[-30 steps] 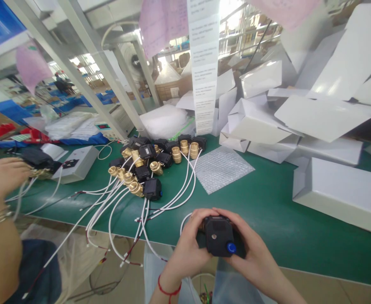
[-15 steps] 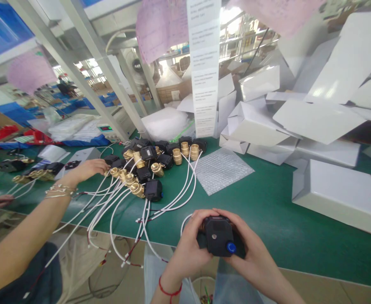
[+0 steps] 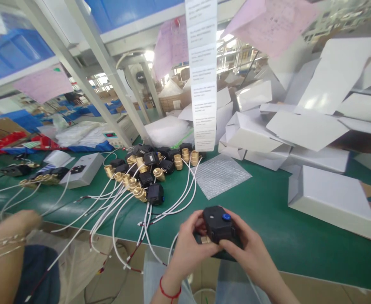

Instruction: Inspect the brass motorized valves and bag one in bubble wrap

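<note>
Near the front edge of the green table, a motorized valve (image 3: pixel 217 223) with a black housing and a blue knob is held between both my hands. My left hand (image 3: pixel 190 241) grips its left side, thumb below, and a bit of brass shows by the fingers. Around the right side of the housing curls my right hand (image 3: pixel 247 245), its thumb at the lower front. Part of the valve's underside is hidden by my hands. Beyond them lies a pile of similar brass-and-black valves (image 3: pixel 146 179) with white cables trailing over the table edge.
A bubble-wrap sheet (image 3: pixel 222 174) lies behind my hands. White boxes (image 3: pixel 331 192) are heaped at the right. At the left are a co-worker's arm (image 3: pixel 6 249), an open white box (image 3: pixel 83 171) and more valves (image 3: pixel 46 175). A label strip (image 3: pixel 203 84) hangs overhead.
The valve in my hands has tipped, so its blue knob now sits higher and on the upper face. The co-worker's hand has drawn back from the pile toward the lower left.
</note>
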The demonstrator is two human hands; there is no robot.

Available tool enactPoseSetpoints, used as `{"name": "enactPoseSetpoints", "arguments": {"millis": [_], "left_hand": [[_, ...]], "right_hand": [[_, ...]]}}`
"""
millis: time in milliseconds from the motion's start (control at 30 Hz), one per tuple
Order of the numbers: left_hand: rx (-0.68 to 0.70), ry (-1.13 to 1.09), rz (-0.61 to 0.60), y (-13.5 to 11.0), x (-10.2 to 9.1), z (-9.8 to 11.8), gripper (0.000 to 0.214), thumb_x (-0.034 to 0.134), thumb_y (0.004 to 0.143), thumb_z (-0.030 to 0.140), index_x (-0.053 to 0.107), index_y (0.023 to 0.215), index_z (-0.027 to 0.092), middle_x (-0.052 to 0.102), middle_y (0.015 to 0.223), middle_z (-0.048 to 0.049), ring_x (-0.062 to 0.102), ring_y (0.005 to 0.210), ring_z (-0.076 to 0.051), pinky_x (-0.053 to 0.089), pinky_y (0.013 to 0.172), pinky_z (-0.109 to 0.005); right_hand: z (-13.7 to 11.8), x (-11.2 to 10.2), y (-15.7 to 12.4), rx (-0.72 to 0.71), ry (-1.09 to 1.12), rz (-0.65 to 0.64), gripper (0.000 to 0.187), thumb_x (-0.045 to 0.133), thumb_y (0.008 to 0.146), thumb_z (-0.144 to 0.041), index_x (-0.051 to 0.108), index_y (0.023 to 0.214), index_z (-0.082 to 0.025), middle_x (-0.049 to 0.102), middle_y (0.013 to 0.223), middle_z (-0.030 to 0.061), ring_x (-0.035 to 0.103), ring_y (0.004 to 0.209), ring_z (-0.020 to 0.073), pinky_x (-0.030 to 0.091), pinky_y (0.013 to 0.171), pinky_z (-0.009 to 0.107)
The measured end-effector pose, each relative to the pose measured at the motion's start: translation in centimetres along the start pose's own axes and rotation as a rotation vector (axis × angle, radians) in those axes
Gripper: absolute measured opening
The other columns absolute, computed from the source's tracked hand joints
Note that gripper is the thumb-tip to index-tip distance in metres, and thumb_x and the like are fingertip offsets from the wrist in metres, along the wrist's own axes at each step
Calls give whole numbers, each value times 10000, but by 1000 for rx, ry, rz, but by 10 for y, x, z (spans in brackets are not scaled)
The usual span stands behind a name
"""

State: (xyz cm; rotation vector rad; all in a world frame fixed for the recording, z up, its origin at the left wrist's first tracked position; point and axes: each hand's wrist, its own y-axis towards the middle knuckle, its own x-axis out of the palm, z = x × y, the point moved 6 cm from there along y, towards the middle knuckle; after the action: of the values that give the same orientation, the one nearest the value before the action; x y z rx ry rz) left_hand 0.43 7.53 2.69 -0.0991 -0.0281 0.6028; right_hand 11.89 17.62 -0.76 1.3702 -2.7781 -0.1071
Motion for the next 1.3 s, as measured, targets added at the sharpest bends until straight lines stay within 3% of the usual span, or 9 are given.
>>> {"name": "enactPoseSetpoints", "arguments": {"millis": [200,367,500,633,767,867,1000,1167,1300], "left_hand": [[-125,-184,58,-6,3,3,555,816,539,197,640,1060,126,752,957,-71,666,854,-194,478,726,-238],[-163,-299,138,-10,5,6,514,820,565,251,598,1018,149,762,948,-73,677,852,-204,504,762,-266],[-104,-85,232,-12,6,13,444,791,575,215,588,967,167,738,885,-36,608,799,-186,413,712,-265],[-96,164,344,-17,5,16,451,819,585,206,578,965,193,697,944,-25,554,867,-209,396,784,-308],[13,102,248,-20,8,21,395,734,700,220,576,1061,189,684,1029,-54,606,966,-232,428,831,-334],[56,30,184,-23,7,22,324,664,782,257,581,1083,171,684,1057,-85,637,978,-236,462,831,-343],[48,-30,173,-25,4,17,355,642,834,362,568,1116,160,672,1101,-114,641,982,-237,487,852,-354],[17,-17,173,-24,4,17,399,599,853,420,559,1141,147,656,1161,-139,639,960,-224,493,866,-361],[8,-30,192,-23,4,20,419,599,839,422,548,1150,145,652,1164,-143,641,934,-218,502,845,-355]], "right_hand": [[2,11,-10,-98,163,-14,558,740,959,-360,516,1462,-269,513,1452,88,480,1334,287,489,1051,344],[13,32,-32,-33,337,45,620,724,992,-613,491,1467,-291,513,1452,110,518,1303,327,523,1046,412],[39,43,-44,68,451,91,521,652,997,-696,634,1280,-259,653,1250,116,611,1186,356,586,956,442],[54,42,-42,159,736,71,408,801,925,-629,731,1083,-260,704,1040,77,690,970,321,647,678,347],[33,48,-34,332,1160,-68,335,915,882,-501,771,970,-211,659,827,32,595,606,133,537,509,156],[5,57,-30,449,1396,-207,373,981,834,-396,760,927,-110,596,767,34,506,532,62,430,421,63],[-10,64,-27,569,1594,-277,419,1021,772,-247,723,952,-12,578,780,32,510,528,26,366,367,19],[-12,67,-28,563,1746,-421,412,972,850,-174,679,1032,52,591,794,45,530,544,19,343,359,26],[-14,67,-28,560,1746,-437,418,956,872,-167,675,1081,61,610,851,83,546,576,26,367,375,32]]}}
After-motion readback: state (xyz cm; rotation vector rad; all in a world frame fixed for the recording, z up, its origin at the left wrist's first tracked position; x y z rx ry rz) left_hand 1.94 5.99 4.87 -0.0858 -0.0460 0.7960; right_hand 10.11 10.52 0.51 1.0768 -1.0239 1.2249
